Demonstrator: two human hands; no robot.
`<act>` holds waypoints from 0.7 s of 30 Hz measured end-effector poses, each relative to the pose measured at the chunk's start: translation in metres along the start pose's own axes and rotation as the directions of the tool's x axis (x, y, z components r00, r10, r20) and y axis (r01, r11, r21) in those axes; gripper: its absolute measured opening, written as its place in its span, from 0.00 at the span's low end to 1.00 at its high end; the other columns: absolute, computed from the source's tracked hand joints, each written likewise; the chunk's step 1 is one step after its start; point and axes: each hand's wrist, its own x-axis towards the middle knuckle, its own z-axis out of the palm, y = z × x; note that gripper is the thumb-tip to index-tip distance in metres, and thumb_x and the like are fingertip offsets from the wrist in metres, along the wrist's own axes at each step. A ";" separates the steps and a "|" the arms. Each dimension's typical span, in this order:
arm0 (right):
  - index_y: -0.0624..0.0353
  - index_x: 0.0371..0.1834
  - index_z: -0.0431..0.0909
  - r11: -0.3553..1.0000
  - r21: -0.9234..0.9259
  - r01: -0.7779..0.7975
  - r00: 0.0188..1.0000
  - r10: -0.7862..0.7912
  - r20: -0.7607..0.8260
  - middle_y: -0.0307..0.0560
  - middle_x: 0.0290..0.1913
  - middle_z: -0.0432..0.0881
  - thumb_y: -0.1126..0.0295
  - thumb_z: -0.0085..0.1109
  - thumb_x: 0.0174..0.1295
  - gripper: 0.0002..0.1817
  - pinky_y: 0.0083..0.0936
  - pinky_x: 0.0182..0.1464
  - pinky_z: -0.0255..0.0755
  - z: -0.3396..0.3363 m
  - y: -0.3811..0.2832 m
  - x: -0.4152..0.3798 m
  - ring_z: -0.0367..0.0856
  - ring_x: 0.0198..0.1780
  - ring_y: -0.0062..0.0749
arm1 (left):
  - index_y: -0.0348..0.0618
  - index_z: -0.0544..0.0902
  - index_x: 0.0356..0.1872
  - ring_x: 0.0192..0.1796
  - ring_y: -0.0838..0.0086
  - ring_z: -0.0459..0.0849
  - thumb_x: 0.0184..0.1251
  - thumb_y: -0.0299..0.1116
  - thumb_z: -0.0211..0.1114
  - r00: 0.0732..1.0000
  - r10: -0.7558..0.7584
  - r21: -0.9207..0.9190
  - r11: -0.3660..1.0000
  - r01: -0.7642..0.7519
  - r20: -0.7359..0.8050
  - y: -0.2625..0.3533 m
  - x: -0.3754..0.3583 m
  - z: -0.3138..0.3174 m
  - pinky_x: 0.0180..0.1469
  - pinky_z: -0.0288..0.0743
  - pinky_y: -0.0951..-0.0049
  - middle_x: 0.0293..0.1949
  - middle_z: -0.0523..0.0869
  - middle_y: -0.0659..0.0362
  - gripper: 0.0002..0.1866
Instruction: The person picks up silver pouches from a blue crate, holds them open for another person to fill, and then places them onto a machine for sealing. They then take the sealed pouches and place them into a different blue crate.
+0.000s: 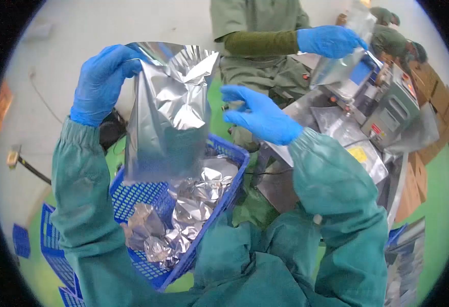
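Observation:
My left hand [103,82], in a blue glove, grips the upper left edge of a silver foil bag [170,112] and holds it upright in the air. The top of the bag looks spread, and its upper right part is creased. To the right of the bag, my right hand [263,115] is apart from it, with thumb and fingers spread and nothing between them. Below the bag stands a blue plastic basket [242,158] with crumpled silver foil bags [188,215] inside. The bag hides part of the basket.
Across from me a co-worker's gloved hand [332,41] is at a clear bag beside a metal machine [396,110] on a steel table [398,189]. Cardboard boxes [434,92] stand behind it. More blue baskets [55,256] are at lower left.

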 end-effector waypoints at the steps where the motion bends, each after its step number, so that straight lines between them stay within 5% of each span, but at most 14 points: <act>1: 0.67 0.46 0.76 0.987 0.158 0.005 1.000 -0.005 0.000 0.50 0.41 0.80 0.63 0.59 0.57 0.20 0.23 0.44 0.72 -0.007 -0.017 0.009 0.77 0.40 0.25 | 0.36 0.79 0.33 0.29 0.73 0.78 0.59 0.26 0.63 0.996 -0.089 -0.117 0.989 0.090 0.011 0.007 0.010 0.000 0.34 0.72 0.76 0.29 0.79 0.58 0.05; 3: 0.67 0.45 0.77 0.949 0.316 0.002 1.000 0.000 -0.007 0.54 0.41 0.81 0.58 0.61 0.55 0.23 0.24 0.47 0.72 -0.036 -0.041 0.011 0.80 0.42 0.29 | 0.33 0.78 0.34 0.31 0.78 0.75 0.62 0.25 0.61 0.997 -0.068 -0.168 0.983 0.070 0.022 0.011 0.026 0.008 0.34 0.71 0.78 0.28 0.78 0.59 0.05; 5: 0.66 0.37 0.80 0.999 0.040 0.007 1.000 -0.007 -0.003 0.49 0.33 0.82 0.58 0.62 0.54 0.19 0.25 0.39 0.73 -0.069 -0.061 0.002 0.79 0.34 0.25 | 0.31 0.78 0.34 0.32 0.78 0.76 0.64 0.25 0.60 0.994 -0.026 -0.490 0.871 -0.031 -0.110 0.011 0.038 0.023 0.37 0.71 0.78 0.29 0.78 0.59 0.05; 6: 0.65 0.34 0.80 0.998 -0.040 0.050 0.987 -0.056 -0.150 0.46 0.30 0.82 0.59 0.62 0.54 0.17 0.24 0.35 0.72 -0.086 -0.067 -0.003 0.77 0.30 0.24 | 0.30 0.78 0.34 0.34 0.78 0.76 0.65 0.24 0.59 0.991 0.082 -0.285 0.952 -0.109 -0.105 0.017 0.048 0.017 0.39 0.71 0.78 0.30 0.79 0.59 0.05; 8: 0.64 0.31 0.82 0.980 -0.150 0.131 0.928 -0.174 -0.329 0.43 0.25 0.81 0.60 0.62 0.55 0.15 0.22 0.32 0.70 -0.119 -0.076 -0.018 0.75 0.26 0.21 | 0.31 0.79 0.40 0.37 0.76 0.79 0.66 0.26 0.57 0.981 0.121 -0.198 0.969 -0.150 -0.151 0.008 0.063 0.021 0.43 0.73 0.75 0.32 0.81 0.57 0.08; 10: 0.64 0.33 0.81 0.967 -0.192 0.169 0.867 -0.238 -0.438 0.44 0.28 0.81 0.67 0.58 0.58 0.10 0.20 0.33 0.71 -0.135 -0.106 -0.030 0.76 0.29 0.22 | 0.32 0.80 0.42 0.44 0.77 0.79 0.67 0.28 0.57 0.941 0.026 -0.052 0.998 -0.046 -0.338 -0.046 0.063 0.033 0.52 0.72 0.76 0.38 0.83 0.61 0.10; 15: 0.65 0.34 0.81 0.923 -0.365 0.119 0.800 -0.307 -0.515 0.46 0.29 0.83 0.75 0.52 0.61 0.08 0.19 0.32 0.75 -0.181 -0.115 -0.051 0.79 0.28 0.24 | 0.36 0.81 0.42 0.41 0.70 0.80 0.64 0.28 0.58 0.957 0.156 -0.287 0.931 -0.225 -0.242 0.065 0.124 0.053 0.48 0.75 0.71 0.37 0.81 0.56 0.09; 17: 0.63 0.32 0.82 0.906 -0.413 -0.095 0.729 -0.219 -0.649 0.40 0.24 0.81 0.64 0.60 0.58 0.12 0.17 0.31 0.68 -0.194 -0.086 -0.064 0.75 0.27 0.17 | 0.37 0.82 0.42 0.42 0.71 0.80 0.64 0.25 0.58 0.974 0.132 -0.397 0.896 -0.197 -0.187 0.077 0.130 0.074 0.50 0.75 0.72 0.37 0.82 0.55 0.08; 18: 0.64 0.30 0.81 0.950 -0.312 -0.022 0.741 -0.194 -0.643 0.38 0.23 0.80 0.66 0.58 0.59 0.11 0.17 0.31 0.68 -0.188 -0.070 -0.070 0.74 0.27 0.16 | 0.37 0.82 0.42 0.43 0.71 0.80 0.65 0.24 0.57 0.980 0.119 -0.450 0.875 -0.179 -0.158 0.083 0.133 0.085 0.52 0.75 0.72 0.37 0.82 0.55 0.08; 20: 0.65 0.30 0.80 0.949 -0.241 -0.204 0.792 0.016 -0.610 0.37 0.23 0.78 0.67 0.56 0.61 0.11 0.18 0.32 0.68 -0.180 -0.020 -0.094 0.73 0.27 0.15 | 0.35 0.82 0.39 0.39 0.74 0.80 0.66 0.30 0.58 0.993 0.113 -0.579 0.812 -0.079 0.023 0.072 0.124 0.148 0.47 0.74 0.74 0.35 0.82 0.58 0.09; 21: 0.65 0.32 0.79 0.934 -0.173 -0.314 0.798 0.161 -0.580 0.37 0.24 0.78 0.68 0.57 0.60 0.10 0.18 0.34 0.68 -0.175 -0.001 -0.105 0.73 0.28 0.17 | 0.34 0.80 0.43 0.44 0.76 0.80 0.67 0.30 0.58 0.986 0.132 -0.484 0.873 -0.066 0.105 0.069 0.111 0.183 0.51 0.73 0.75 0.40 0.83 0.60 0.10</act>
